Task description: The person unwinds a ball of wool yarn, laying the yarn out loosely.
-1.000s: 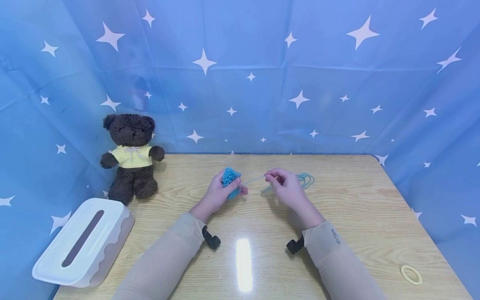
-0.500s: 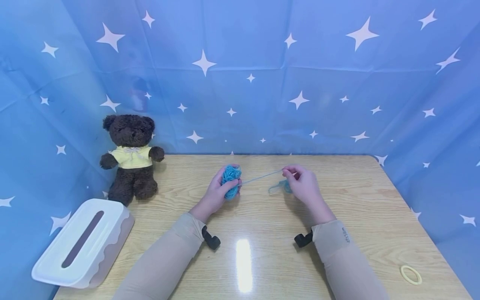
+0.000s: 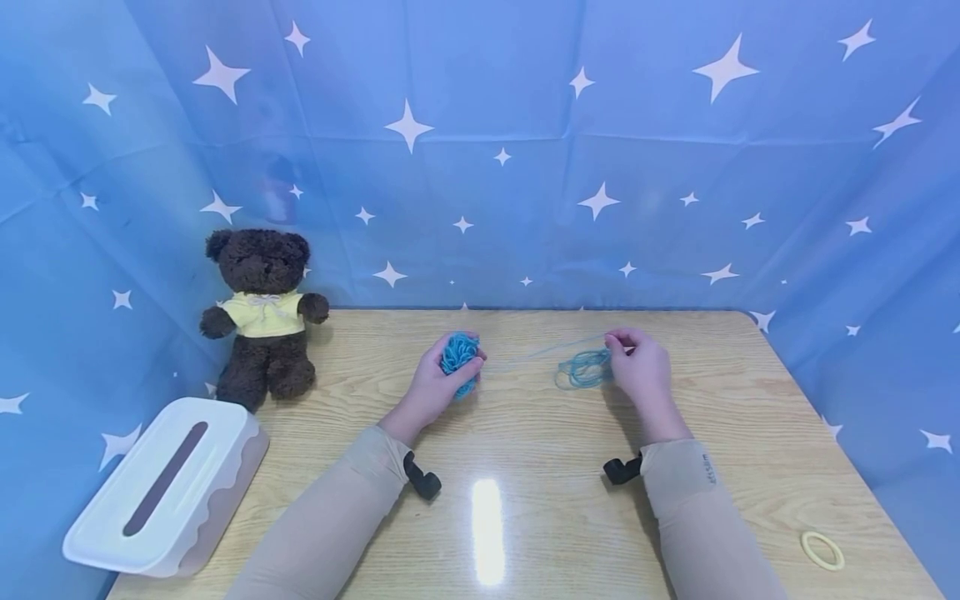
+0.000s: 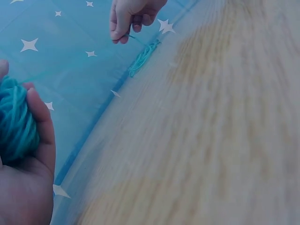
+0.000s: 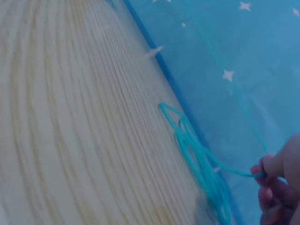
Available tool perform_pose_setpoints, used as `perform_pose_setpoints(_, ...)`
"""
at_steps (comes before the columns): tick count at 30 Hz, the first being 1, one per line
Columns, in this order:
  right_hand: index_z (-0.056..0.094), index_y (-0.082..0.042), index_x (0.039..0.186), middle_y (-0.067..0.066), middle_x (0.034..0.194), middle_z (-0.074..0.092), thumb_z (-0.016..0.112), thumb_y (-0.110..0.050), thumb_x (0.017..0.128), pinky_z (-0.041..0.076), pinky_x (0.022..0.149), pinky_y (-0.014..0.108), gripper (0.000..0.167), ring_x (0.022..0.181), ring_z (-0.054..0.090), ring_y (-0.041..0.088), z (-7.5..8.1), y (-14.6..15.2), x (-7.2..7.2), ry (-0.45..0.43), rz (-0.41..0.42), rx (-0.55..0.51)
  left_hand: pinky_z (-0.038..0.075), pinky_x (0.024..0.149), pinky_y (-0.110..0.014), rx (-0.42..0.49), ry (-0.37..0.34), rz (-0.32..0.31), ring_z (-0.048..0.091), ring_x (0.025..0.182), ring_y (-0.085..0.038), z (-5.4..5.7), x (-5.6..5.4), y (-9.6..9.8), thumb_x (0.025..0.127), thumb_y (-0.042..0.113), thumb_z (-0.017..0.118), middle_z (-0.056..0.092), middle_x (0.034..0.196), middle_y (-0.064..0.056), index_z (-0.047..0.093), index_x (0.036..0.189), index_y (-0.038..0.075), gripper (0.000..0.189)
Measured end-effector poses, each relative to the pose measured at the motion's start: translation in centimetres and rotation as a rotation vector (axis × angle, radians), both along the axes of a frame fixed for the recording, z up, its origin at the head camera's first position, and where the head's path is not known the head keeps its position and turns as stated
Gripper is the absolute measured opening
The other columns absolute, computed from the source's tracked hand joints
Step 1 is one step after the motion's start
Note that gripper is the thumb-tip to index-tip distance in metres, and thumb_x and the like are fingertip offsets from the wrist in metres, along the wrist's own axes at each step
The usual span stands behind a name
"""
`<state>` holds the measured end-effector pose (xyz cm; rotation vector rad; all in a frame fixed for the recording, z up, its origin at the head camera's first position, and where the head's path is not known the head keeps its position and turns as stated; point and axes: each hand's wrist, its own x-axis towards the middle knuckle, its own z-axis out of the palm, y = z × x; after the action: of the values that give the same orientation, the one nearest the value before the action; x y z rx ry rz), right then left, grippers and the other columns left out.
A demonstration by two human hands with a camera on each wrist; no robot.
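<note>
My left hand (image 3: 437, 379) grips a ball of turquoise yarn (image 3: 459, 357), with the thumb across its near side. In the left wrist view the yarn ball (image 4: 16, 122) sits between thumb and fingers, partly cut off by the frame. A thin strand stretches from it to my right hand (image 3: 643, 367), which pinches the yarn between thumb and fingertips above the table. Loose loops of yarn (image 3: 583, 369) lie on the table just left of the right hand. In the right wrist view, a strand (image 5: 239, 172) runs from those loops into the pinching fingers (image 5: 274, 164).
A dark brown teddy bear (image 3: 266, 267) in a yellow top sits at the back left. In front of it stands a white tissue box (image 3: 161, 483) with a slot. A pale yellow ring (image 3: 822, 551) lies at the right of the wooden table (image 3: 555, 517).
My right hand has moved to the right, drawing the strand out longer from the ball. The loose loops now show to its left. My left hand stays nearly in place, with the ball turned slightly.
</note>
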<state>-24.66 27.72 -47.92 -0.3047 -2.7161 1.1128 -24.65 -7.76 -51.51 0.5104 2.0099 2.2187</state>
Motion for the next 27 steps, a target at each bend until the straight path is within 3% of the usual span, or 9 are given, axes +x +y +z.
perform_pose_setpoints(2,0.075,-0.009,0.133,0.019,0.130,0.075,0.056,-0.035,0.115,0.051,0.075,0.035,0.037,0.104,0.069,0.034,-0.1,0.7,0.1,-0.023,-0.040,0.010,0.066,0.084,-0.027,-0.006,-0.003,0.010,0.071,0.109,-0.050,0.0,0.0,0.0,0.109,0.018,0.072,0.074,0.121,-0.006,0.062,0.148,0.016,0.040)
perform_pose_setpoints(7,0.074,-0.010,0.136,0.020,0.137,0.074,0.054,-0.033,0.114,0.055,0.088,0.052,0.038,0.117,0.069,0.042,-0.4,2.1,0.1,-0.105,-0.107,0.090,0.064,0.079,-0.025,-0.015,-0.022,0.045,0.072,0.100,-0.044,0.2,0.1,-0.1,0.111,0.024,0.069,0.073,0.112,0.000,0.062,0.148,0.019,0.038)
perform_pose_setpoints(12,0.074,-0.009,0.138,0.022,0.138,0.073,0.055,-0.031,0.112,0.055,0.099,0.061,0.039,0.125,0.068,0.044,-0.9,1.9,0.0,-0.145,-0.067,0.177,0.064,0.079,-0.025,-0.014,-0.028,0.049,0.072,0.102,-0.048,0.3,0.3,-0.1,0.112,0.022,0.067,0.073,0.111,0.000,0.060,0.150,0.014,0.040)
perform_pose_setpoints(15,0.071,-0.008,0.142,0.025,0.142,0.067,0.055,-0.028,0.112,0.054,0.103,0.064,0.040,0.130,0.063,0.047,-0.7,0.7,0.2,-0.087,-0.021,0.189,0.065,0.080,-0.024,-0.014,-0.035,0.036,0.071,0.103,-0.048,0.3,0.3,0.0,0.112,0.021,0.066,0.072,0.112,0.000,0.055,0.155,0.007,0.046)
perform_pose_setpoints(17,0.071,-0.008,0.142,0.025,0.143,0.064,0.056,-0.027,0.112,0.053,0.105,0.066,0.039,0.131,0.061,0.049,-0.5,-0.7,0.4,-0.004,0.021,0.189,0.065,0.080,-0.025,-0.009,-0.045,0.030,0.073,0.102,-0.042,0.3,0.3,0.0,0.112,0.020,0.066,0.072,0.113,0.000,0.055,0.155,0.007,0.046)
perform_pose_setpoints(21,0.072,-0.008,0.139,0.022,0.133,0.070,0.062,-0.027,0.112,0.061,0.091,0.057,0.035,0.110,0.071,0.040,-0.3,-4.7,1.0,0.140,0.209,0.088,0.066,0.080,-0.026,-0.001,-0.050,0.012,0.074,0.100,-0.036,0.4,0.3,0.1,0.112,0.018,0.066,0.072,0.114,-0.002,0.054,0.156,0.006,0.047)
perform_pose_setpoints(25,0.069,-0.010,0.146,0.015,0.129,0.076,0.064,-0.033,0.113,0.065,0.081,0.040,0.041,0.096,0.076,0.026,-0.8,-9.4,2.2,0.097,0.472,-0.071,0.067,0.082,-0.027,-0.004,-0.045,-0.008,0.074,0.101,-0.037,0.3,0.2,0.1,0.111,0.017,0.067,0.071,0.116,-0.004,0.051,0.158,0.005,0.051)
perform_pose_setpoints(27,0.067,-0.013,0.150,0.012,0.131,0.077,0.064,-0.036,0.113,0.064,0.078,0.034,0.044,0.094,0.075,0.022,-1.1,-11.2,2.7,0.050,0.558,-0.121,0.067,0.084,-0.028,-0.010,-0.044,-0.016,0.075,0.100,-0.029,0.2,0.2,0.1,0.111,0.017,0.068,0.071,0.118,-0.005,0.051,0.159,0.007,0.052)
